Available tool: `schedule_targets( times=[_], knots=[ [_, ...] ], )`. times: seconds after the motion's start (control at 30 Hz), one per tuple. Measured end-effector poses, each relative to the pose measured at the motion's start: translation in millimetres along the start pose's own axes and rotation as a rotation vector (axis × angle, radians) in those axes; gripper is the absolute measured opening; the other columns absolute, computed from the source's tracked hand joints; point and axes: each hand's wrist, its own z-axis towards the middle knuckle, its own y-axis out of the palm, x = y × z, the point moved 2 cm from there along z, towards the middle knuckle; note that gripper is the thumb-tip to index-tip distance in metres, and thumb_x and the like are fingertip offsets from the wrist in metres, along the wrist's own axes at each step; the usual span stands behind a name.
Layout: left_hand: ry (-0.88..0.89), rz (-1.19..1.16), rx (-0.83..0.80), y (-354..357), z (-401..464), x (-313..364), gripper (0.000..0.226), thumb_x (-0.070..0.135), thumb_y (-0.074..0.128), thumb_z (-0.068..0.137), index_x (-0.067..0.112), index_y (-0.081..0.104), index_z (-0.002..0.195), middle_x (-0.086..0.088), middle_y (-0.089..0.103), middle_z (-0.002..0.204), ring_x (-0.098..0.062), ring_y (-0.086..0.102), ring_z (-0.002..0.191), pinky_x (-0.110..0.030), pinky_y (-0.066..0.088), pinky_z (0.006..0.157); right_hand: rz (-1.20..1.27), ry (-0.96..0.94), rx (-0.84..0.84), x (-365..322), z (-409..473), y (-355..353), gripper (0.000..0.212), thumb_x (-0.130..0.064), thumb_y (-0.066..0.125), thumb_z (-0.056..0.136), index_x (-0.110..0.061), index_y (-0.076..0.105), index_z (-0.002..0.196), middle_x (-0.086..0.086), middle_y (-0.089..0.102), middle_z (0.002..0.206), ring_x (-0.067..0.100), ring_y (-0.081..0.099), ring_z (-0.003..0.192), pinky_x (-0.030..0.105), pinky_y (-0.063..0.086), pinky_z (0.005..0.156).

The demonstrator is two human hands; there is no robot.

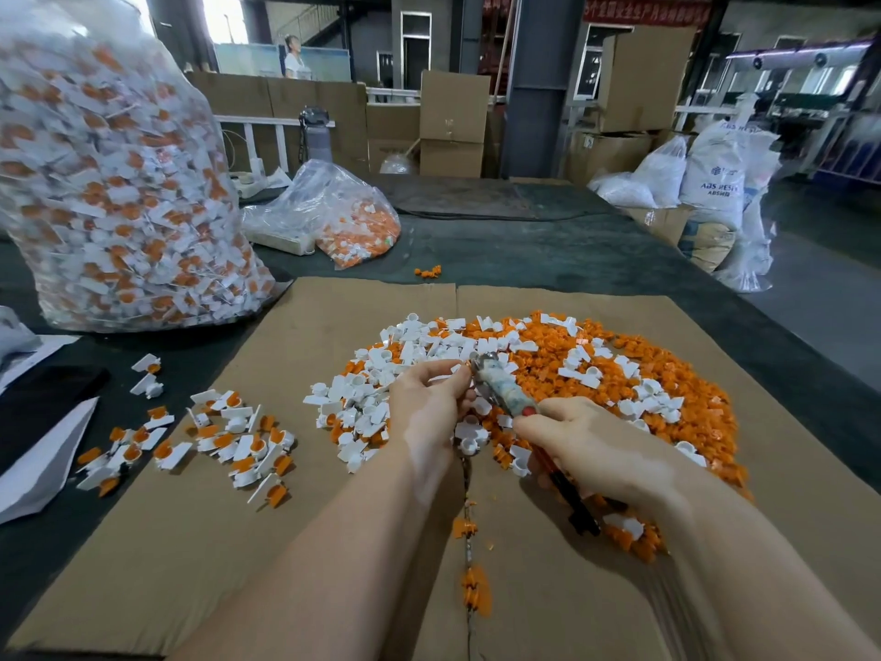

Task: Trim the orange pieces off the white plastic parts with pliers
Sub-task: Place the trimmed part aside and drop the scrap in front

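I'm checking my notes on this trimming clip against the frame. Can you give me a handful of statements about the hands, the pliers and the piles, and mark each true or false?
1. The right hand grips the pliers by the handles. True.
2. The left hand lies flat and empty on the cardboard sheet. False: it is raised, fingers pinched at the pliers' tip.
3. The big clear bag at far left holds untrimmed white-and-orange parts. True.
4. The small pile of untrimmed parts lies to the right of the hands. False: it lies to their left.
5. The large mixed heap sits on the cardboard sheet. True.
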Motion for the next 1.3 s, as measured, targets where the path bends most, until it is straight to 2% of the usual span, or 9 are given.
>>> schedule_targets(
  times=[0.33,0.53,0.7,0.8,0.87,0.93,1.13,1.2,1.3],
  knots=[
    [0.001,-0.002,0.032,4.7,-4.2,-0.7,0.005,0.004,0.060,0.089,0.007,0.061,0.094,-0.005,0.061,0.066,-0.006,0.054,0.048,-0.018,0.050,0.052,-0.052,-0.086,0.159,-1.0,1.6,7.0,0.031,-0.039,0.049,0.094,-0.010,0.051,0.083,0.006,0.050,0.069,0.017,0.047,0.058,0.031,0.038,0.055],
    [0.033,0.000,0.049,0.3,-7.2,-1.8,0.006,0.003,0.060,0.089,0.008,0.062,0.089,-0.002,0.061,0.061,-0.004,0.055,0.047,-0.019,0.052,0.054,-0.022,-0.090,0.278,17.0,4.5,8.5,0.039,-0.058,0.059,0.080,-0.019,0.053,0.077,0.000,0.053,0.081,0.016,0.055,0.067,0.028,0.040,0.058],
    [0.132,0.241,-0.051,-16.1,-18.4,-9.1,0.016,0.006,0.058,0.091,0.007,0.066,0.105,-0.001,0.064,0.069,0.000,0.056,0.051,-0.013,0.047,0.052,-0.361,-0.031,0.583,32.8,14.3,-0.9,0.042,-0.057,0.060,0.079,-0.021,0.052,0.099,-0.005,0.051,0.092,0.012,0.049,0.084,0.025,0.040,0.062],
    [0.192,0.447,-0.100,-20.4,-25.3,-13.5,0.024,0.010,0.055,0.094,0.012,0.068,0.113,-0.001,0.069,0.093,0.000,0.066,0.077,-0.016,0.052,0.069,-0.586,0.030,0.663,41.8,25.1,-7.0,0.048,-0.058,0.056,0.081,-0.017,0.054,0.107,0.001,0.056,0.102,0.018,0.050,0.098,0.031,0.046,0.079],
    [0.220,0.588,-0.097,-20.1,-27.3,-14.7,0.025,0.013,0.054,0.095,0.017,0.067,0.115,-0.010,0.069,0.108,-0.020,0.062,0.105,-0.033,0.048,0.094,-0.664,0.052,0.670,45.8,30.7,-8.3,0.052,-0.061,0.053,0.081,-0.017,0.053,0.108,0.001,0.056,0.104,0.018,0.049,0.101,0.032,0.044,0.082],
    [0.237,0.630,-0.097,-19.6,-27.3,-16.9,0.026,0.013,0.053,0.095,0.019,0.066,0.116,-0.014,0.067,0.112,-0.028,0.059,0.109,-0.039,0.044,0.100,-0.716,0.057,0.669,48.6,34.7,-7.4,0.056,-0.067,0.049,0.080,-0.018,0.054,0.107,0.001,0.055,0.104,0.018,0.049,0.101,0.031,0.043,0.082],
    [0.281,0.615,-0.071,-23.8,-23.4,-22.3,0.018,0.014,0.056,0.093,0.020,0.065,0.108,0.004,0.065,0.086,-0.007,0.062,0.077,-0.012,0.047,0.071,-0.831,0.125,0.641,52.5,35.5,-0.8,0.070,-0.073,0.036,0.082,-0.018,0.051,0.122,0.005,0.052,0.120,0.023,0.045,0.115,0.034,0.038,0.093],
    [0.283,0.593,-0.077,-24.0,-23.7,-22.7,0.015,0.013,0.057,0.093,0.023,0.066,0.099,0.006,0.066,0.082,-0.007,0.062,0.073,-0.013,0.048,0.069,-0.814,0.032,0.716,46.0,30.3,4.3,0.062,-0.062,0.045,0.086,-0.016,0.052,0.126,0.008,0.052,0.124,0.025,0.044,0.118,0.037,0.035,0.098],
    [0.280,0.563,-0.068,-24.3,-24.4,-22.4,0.016,0.012,0.059,0.091,0.028,0.065,0.092,0.004,0.068,0.086,-0.012,0.064,0.082,-0.021,0.050,0.077,-0.507,-0.381,0.776,30.5,20.9,22.0,0.031,-0.024,0.065,0.086,-0.009,0.064,0.113,0.009,0.063,0.106,0.024,0.056,0.104,0.029,0.041,0.089]
  ],
)
